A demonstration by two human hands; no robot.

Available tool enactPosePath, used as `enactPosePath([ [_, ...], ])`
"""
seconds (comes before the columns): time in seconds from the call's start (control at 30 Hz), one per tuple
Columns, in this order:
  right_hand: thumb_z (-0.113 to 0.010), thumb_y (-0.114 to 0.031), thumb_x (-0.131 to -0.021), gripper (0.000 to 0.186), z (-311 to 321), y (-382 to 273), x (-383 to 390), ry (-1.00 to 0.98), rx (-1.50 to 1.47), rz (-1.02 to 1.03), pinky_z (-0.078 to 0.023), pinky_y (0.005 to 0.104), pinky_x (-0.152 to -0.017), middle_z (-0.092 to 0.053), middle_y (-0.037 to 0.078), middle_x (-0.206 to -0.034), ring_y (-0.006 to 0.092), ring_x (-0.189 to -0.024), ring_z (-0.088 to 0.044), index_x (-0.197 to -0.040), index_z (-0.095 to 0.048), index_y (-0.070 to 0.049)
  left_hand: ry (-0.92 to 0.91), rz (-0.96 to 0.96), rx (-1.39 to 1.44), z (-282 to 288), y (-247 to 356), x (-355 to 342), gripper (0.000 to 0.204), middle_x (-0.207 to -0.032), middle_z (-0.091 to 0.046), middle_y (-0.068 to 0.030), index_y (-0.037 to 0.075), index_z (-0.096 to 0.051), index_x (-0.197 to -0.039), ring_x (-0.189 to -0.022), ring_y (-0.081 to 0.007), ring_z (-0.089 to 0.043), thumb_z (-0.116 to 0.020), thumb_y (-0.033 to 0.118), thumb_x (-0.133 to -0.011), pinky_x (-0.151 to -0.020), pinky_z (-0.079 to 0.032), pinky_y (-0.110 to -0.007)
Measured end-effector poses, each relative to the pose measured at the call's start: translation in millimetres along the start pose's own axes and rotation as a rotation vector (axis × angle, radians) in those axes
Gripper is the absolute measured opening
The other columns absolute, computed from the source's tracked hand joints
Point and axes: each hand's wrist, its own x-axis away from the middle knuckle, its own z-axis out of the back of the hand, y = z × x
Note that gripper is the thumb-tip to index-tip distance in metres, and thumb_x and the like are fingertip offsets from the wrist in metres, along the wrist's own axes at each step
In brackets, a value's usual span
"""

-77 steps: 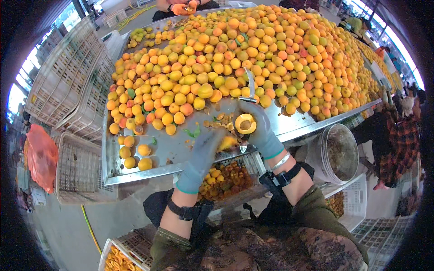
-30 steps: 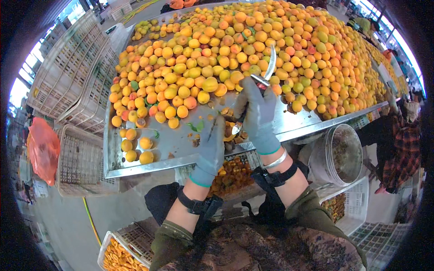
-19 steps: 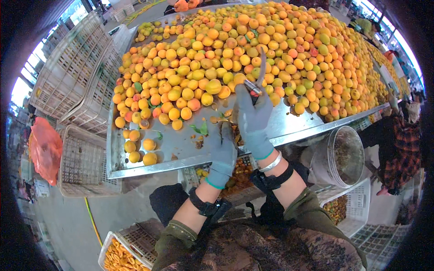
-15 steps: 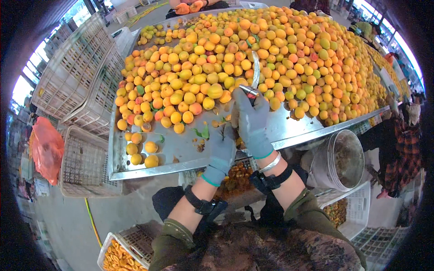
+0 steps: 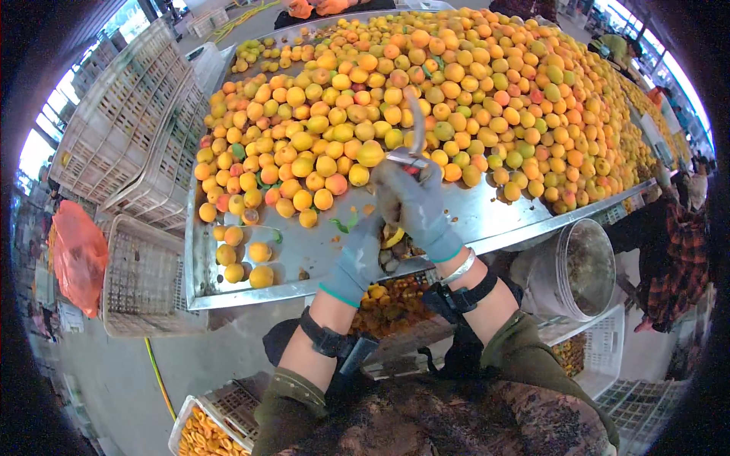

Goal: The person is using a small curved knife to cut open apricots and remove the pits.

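Observation:
A curved knife (image 5: 417,129) with a silvery handle is in my gloved right hand (image 5: 414,199), blade up over the heaped apricots (image 5: 319,140). My fingers are wrapped round its handle. Against it from the left comes my gloved left hand (image 5: 360,247); its fingers are mostly hidden, so whether they grip anything is unclear. Between the wrists shows a yellow-orange apricot piece (image 5: 393,239); what supports it I cannot make out. Both hands are above the near edge of the metal table (image 5: 312,247). A few whole apricots (image 5: 260,251) lie left of them.
Stacked plastic crates (image 5: 125,114) and a low crate (image 5: 144,277) stand left, beside a red plastic bag (image 5: 78,254). A white bucket (image 5: 585,270) is at right. Below are a crate of orange fruit halves (image 5: 205,437) and more fruit under the table's edge. Across the table are a person's orange-gloved hands (image 5: 315,7).
My right hand and the knife have shifted a little left and down, and the blade is blurred. My left hand has moved left. The yellow-orange piece now shows between my wrists.

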Motion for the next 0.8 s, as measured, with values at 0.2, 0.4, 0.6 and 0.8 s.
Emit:
enactPosePath([
  [0.2, -0.056, -0.026, -0.089, 0.024, 23.9, -5.0, -17.9, 0.411, -0.120, 0.131, -0.032, 0.0259, -0.037, -0.045, 0.001, -0.052, 0.0101, -0.040, -0.041, -0.082, -0.053, -0.003, -0.092, 0.549, 1.264, -2.7, 0.6, -3.6, 0.033, -0.109, -0.058, -0.0134, 0.005, -0.048, -0.121, -0.093, -0.0194, -0.059, -0.048, 0.020, -0.092, -0.075, -0.050, -0.031],
  [0.4, -0.056, -0.028, -0.090, 0.027, 25.6, -19.1, -5.8, 0.392, -0.021, 0.086, -0.032, 0.0229, -0.036, -0.047, 0.001, -0.051, 0.0096, -0.038, -0.043, -0.082, -0.054, -0.002, 0.056, 0.191, -0.233, -9.3, -9.3, -0.5, 0.038, -0.093, -0.062, -0.0194, 0.005, -0.052, -0.117, -0.085, -0.0307, -0.062, -0.057, 0.029, -0.087, -0.073, -0.049, -0.039],
  [0.6, -0.058, -0.027, -0.088, 0.026, 40.2, -2.8, -4.9, 0.367, 0.109, 0.145, -0.033, 0.0229, -0.036, -0.048, 0.001, -0.052, 0.0103, -0.038, -0.044, -0.079, -0.055, -0.003, -0.133, 0.391, -0.537, -17.2, -20.3, -7.6, 0.038, -0.085, -0.063, -0.0182, 0.005, -0.058, -0.104, -0.081, -0.0394, -0.060, -0.058, 0.037, -0.084, -0.070, -0.046, -0.048],
  [0.8, -0.060, -0.021, -0.087, 0.022, 34.0, -9.8, 3.7, 0.340, 0.016, 0.031, -0.032, 0.0240, -0.034, -0.048, 0.002, -0.048, 0.0110, -0.035, -0.043, -0.078, -0.058, -0.001, -0.154, 0.070, -0.287, 24.5, 15.6, -5.7, 0.033, -0.083, -0.064, -0.0157, 0.007, -0.063, -0.100, -0.078, -0.0360, -0.061, -0.056, 0.036, -0.085, -0.065, -0.047, -0.044],
])
